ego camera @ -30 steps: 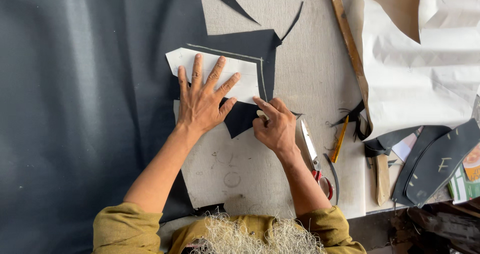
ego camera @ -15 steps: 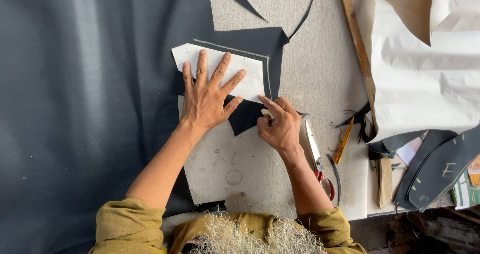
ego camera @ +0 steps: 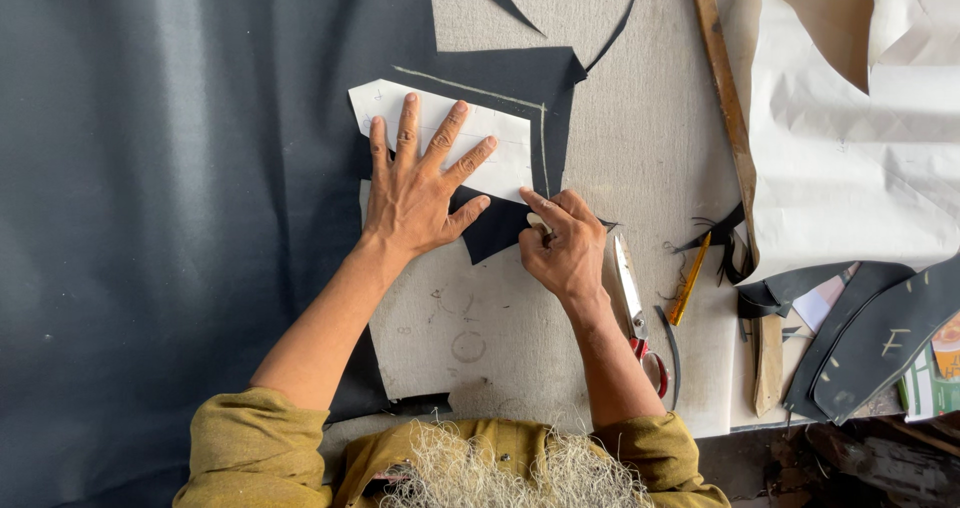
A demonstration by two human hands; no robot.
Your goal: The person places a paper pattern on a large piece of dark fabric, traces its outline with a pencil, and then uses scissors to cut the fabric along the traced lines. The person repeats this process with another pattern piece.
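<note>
- Left hand (ego camera: 415, 193) flat, fingers spread wide, pressing white paper pattern piece (ego camera: 500, 143) onto dark navy cloth (ego camera: 180, 218); nothing gripped.
- Right hand (ego camera: 565, 243) curled, fingertips pinched on small pale piece of chalk (ego camera: 538, 223) at pattern's lower right corner.
- Pale chalk line (ego camera: 470, 86) along pattern's top and right edges.
- Steel scissors with red handles (ego camera: 635, 303) just right of right wrist; yellow pencil (ego camera: 690, 278) beyond; long wooden ruler (ego camera: 722, 88) further right on grey table (ego camera: 640, 138).

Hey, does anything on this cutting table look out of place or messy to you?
Only offcuts: thin dark fabric slivers lie loose on the grey table, more beside the yellow pencil. The white paper pattern sits flat under the left hand.
</note>
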